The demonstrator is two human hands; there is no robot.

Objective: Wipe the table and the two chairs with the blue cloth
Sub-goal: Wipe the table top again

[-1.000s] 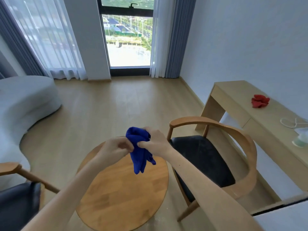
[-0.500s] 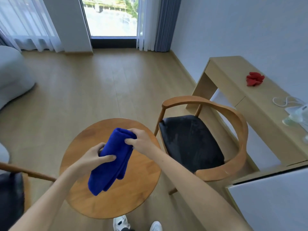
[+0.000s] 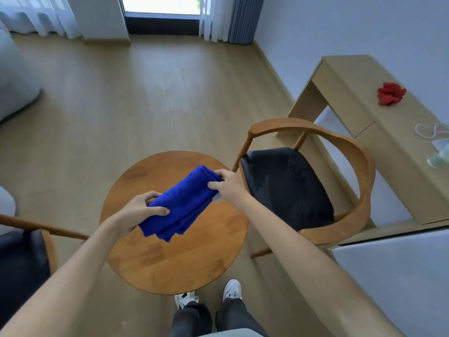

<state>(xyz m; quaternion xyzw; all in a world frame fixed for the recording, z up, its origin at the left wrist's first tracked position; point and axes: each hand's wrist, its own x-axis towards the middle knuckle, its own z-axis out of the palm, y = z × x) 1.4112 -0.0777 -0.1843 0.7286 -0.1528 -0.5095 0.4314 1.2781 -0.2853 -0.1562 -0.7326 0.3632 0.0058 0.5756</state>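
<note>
I hold the folded blue cloth (image 3: 181,203) above the round wooden surface (image 3: 170,261), my left hand (image 3: 138,212) pinching its near end and my right hand (image 3: 227,187) gripping its far end. One chair (image 3: 303,181) stands just right of it, another (image 3: 21,254) to the left.

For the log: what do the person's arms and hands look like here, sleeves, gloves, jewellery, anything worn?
Both forearms are bare up to the frame's edge, so no sleeves show. The left hand and right hand wear no gloves, and no watch, ring or bracelet is visible on either. Lower down, dark trousers and white shoes show.
</note>
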